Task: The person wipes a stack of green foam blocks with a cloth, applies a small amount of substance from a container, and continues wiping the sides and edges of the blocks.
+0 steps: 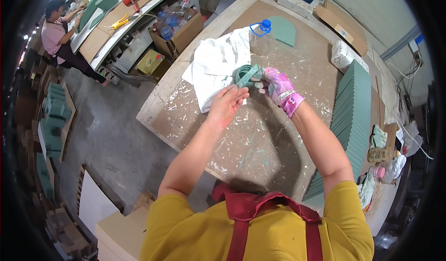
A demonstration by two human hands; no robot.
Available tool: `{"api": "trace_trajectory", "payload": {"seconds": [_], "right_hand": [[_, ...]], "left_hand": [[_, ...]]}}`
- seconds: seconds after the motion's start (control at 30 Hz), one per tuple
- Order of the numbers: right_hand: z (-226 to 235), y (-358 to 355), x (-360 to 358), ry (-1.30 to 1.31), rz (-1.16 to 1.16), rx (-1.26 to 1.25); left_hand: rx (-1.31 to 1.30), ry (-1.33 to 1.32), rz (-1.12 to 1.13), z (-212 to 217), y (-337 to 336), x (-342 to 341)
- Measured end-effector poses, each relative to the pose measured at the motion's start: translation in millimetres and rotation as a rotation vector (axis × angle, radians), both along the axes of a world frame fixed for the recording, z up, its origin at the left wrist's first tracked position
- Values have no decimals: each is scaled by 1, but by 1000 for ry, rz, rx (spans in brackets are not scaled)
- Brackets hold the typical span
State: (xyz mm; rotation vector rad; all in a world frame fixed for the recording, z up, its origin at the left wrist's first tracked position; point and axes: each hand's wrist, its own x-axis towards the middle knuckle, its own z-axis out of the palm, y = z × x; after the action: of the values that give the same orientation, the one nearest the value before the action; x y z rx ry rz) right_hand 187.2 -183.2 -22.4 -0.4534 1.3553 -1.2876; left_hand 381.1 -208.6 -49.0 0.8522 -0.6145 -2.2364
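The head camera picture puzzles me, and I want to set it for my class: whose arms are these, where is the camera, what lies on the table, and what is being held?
There is no machine here. A person wears the camera on their head, so you look down on their own two arms, and straight edges curve near the rim. The bare left hand touches a greenish rolled strip of tape-like material, which the right hand in a pink patterned glove holds in its grip. Below is a paint-spattered brown wooden table. On it lie a crumpled white cloth, a clear plastic bottle with a blue cap and a row of green foam sheets. Another person works at a far bench.
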Motion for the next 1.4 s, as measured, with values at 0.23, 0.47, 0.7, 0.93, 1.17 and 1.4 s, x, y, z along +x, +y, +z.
{"api": "trace_trajectory", "payload": {"seconds": [0.23, 0.47, 0.7, 0.93, 1.17, 1.4], "right_hand": [[7, 1, -3, -68, 44, 65], [12, 2, -2, -109, 61, 88], [10, -3, -6, 312, 119, -45], [12, -13, 10, 1013, 151, -188], [13, -2, -39, 516, 112, -7], [-3, 5, -37, 76, 165, -67]], "left_hand": [[-4, 5, 116, -6, -9, -8], [-142, -136, 150, -12, -7, -11], [-717, -479, 183, -8, -14, -3], [-1183, -897, 165, 11, -13, 1], [-1039, -859, 143, 12, -30, 10], [-877, -728, 66, 13, -24, 7]]}}
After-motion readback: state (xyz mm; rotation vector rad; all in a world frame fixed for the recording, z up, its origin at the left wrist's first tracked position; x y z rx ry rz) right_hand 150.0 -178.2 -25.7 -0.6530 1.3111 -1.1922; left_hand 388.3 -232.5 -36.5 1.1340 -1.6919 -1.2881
